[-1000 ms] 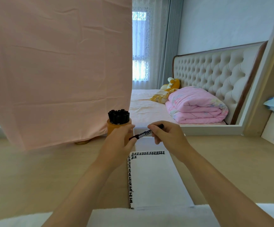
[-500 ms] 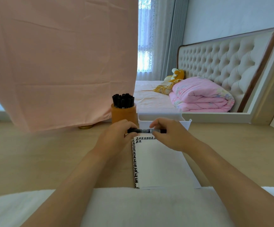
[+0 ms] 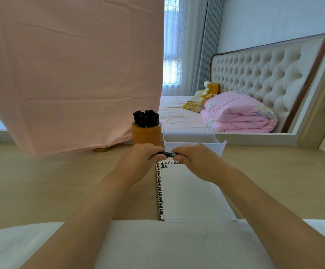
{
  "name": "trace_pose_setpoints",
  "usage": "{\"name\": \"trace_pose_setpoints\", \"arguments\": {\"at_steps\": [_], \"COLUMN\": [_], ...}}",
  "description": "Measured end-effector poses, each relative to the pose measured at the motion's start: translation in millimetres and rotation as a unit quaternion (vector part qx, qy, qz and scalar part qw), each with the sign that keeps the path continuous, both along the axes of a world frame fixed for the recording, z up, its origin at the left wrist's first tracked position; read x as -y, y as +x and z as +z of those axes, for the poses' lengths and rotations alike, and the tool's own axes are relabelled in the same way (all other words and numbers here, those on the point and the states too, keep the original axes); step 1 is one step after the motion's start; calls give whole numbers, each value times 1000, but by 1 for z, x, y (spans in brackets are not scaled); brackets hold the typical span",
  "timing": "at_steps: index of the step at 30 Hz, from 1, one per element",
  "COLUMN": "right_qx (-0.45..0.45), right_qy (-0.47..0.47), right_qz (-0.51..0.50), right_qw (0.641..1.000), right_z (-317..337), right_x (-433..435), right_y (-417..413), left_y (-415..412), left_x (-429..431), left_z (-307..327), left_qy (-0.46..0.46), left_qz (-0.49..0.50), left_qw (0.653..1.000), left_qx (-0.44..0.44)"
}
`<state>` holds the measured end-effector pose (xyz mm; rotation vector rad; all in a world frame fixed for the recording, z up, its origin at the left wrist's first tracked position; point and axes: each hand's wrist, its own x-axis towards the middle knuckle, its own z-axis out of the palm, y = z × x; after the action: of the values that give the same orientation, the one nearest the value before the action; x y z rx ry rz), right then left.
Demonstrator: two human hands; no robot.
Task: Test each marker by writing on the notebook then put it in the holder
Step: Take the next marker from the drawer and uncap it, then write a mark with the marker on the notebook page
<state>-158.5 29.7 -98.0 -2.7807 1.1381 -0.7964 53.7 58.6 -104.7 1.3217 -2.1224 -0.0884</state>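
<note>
A black marker (image 3: 169, 153) lies level between both hands, just above the far edge of the notebook (image 3: 189, 193). My left hand (image 3: 138, 162) grips its left end and my right hand (image 3: 194, 162) pinches its right end; most of the marker is hidden by my fingers. The open notebook shows a white page with rows of black marks along its top and left edges. Behind my left hand stands an orange round cup (image 3: 146, 135) filled with several black markers. A white box-shaped holder (image 3: 194, 141) stands behind my right hand.
The wooden desk (image 3: 60, 181) stretches left and right of the notebook. A pink cloth (image 3: 70, 74) hangs at the back left over a gold base (image 3: 101, 149). A white towel (image 3: 157, 243) lies along the near edge. A bed with a pink quilt (image 3: 237, 115) stands beyond the desk.
The marker has turned from slanted to level and both hands have closed in on its ends, nearer to each other. The camera has tilted, shifting the scene.
</note>
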Motion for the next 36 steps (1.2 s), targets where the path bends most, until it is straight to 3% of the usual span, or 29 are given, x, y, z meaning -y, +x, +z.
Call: {"name": "trace_pose_setpoints", "arguments": {"at_steps": [5,7,9,12,13,15,17,19,27,32,36], "right_qx": [-42,-50,-35,0,14,8,-6,6,109,206,283], "right_qy": [-195,-231,-171,46,78,38,-71,-120,46,104,202], "right_qz": [6,7,-4,-28,-27,-30,-35,-36,-40,-17,30], "right_qw": [980,972,985,999,997,999,997,992,992,973,937], "right_z": [1,3,3,3,3,3,3,2,2,8,13], "right_x": [-1,-3,-7,-6,-6,-5,-5,-4,1,-5,-6], "right_y": [1,2,3,4,4,4,3,0,-10,-2,4], "left_y": [-2,-1,0,4,4,3,3,9,32,30,25], "left_x": [-6,-7,-9,-5,-4,-3,-4,-2,11,17,20], "left_z": [9,11,11,9,8,8,9,5,-27,-41,-43], "left_qy": [139,164,136,59,31,11,53,100,86,79,85], "left_qz": [-9,-9,-21,-33,-35,-31,-17,8,127,165,163], "left_qw": [983,974,979,995,998,999,997,989,987,983,983], "left_qx": [-121,-156,-148,-79,-50,-24,-57,-107,-46,-3,4]}}
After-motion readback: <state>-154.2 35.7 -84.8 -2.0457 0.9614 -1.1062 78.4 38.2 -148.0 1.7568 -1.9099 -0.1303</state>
